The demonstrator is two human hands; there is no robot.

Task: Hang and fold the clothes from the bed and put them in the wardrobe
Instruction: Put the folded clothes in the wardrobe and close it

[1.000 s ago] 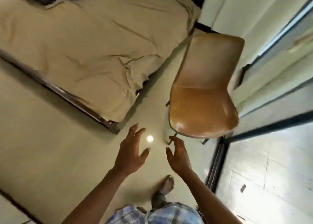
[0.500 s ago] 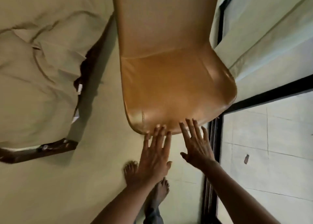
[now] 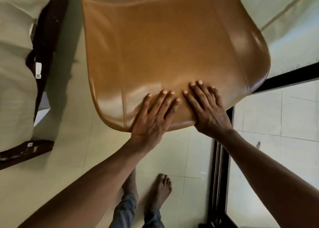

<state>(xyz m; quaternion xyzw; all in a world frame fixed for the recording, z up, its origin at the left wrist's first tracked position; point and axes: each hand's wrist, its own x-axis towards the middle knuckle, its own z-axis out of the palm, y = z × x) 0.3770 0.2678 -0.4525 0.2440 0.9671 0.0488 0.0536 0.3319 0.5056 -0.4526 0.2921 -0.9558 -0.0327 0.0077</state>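
Head view, fingers (image 3: 160, 100): straight and spread, lying flat, gripping nothing.
Hands: left hand (image 3: 151, 119) and right hand (image 3: 209, 112) side by side, pressing the front edge of the tan chair (image 3: 164, 46).
Clothes: none in sight on the bed (image 3: 12, 98) corner at left.
Risk: leaning weight may skid the chair across smooth tile (image 3: 69, 158).
Wardrobe: out of frame, contents unknown.

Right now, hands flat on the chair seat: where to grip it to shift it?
Probably the front edge of the chair seat, from the near side where the left hand and right hand lie flat. The glossy top offers no hold; that rounded lip overhangs the floor, leaving room to hook under.
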